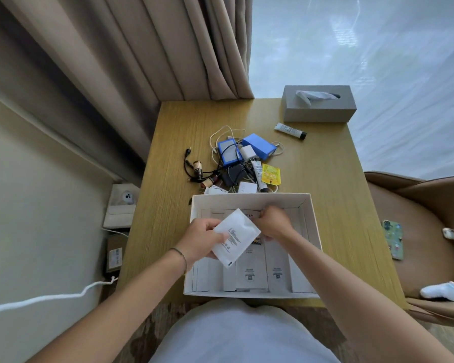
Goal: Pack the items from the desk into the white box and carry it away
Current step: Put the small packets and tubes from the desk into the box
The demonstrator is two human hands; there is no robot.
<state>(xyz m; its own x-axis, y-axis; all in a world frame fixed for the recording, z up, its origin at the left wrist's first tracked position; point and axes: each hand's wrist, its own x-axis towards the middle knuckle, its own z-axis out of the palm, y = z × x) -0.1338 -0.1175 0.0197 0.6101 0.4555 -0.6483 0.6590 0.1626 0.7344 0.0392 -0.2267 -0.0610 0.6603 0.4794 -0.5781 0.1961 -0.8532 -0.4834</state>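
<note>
Mid-pack: flat white packet held over the box

Both hands were over the white box (312, 218), which sat at the near edge of the bench (325, 166). Left hand (202, 239) was clamped on a white packet (236, 237); right hand (274, 222) was closed at the packet's far corner, though what it pinched could not be told. Judgement: lay the packet flat on the cartons (249, 276) already inside, leaving room for the cable-and-charger pile (236, 161) waiting just beyond the box.

Beige curtain (147, 48) behind desk; brown chair (417, 226) right, holding phone (393, 239).
</note>
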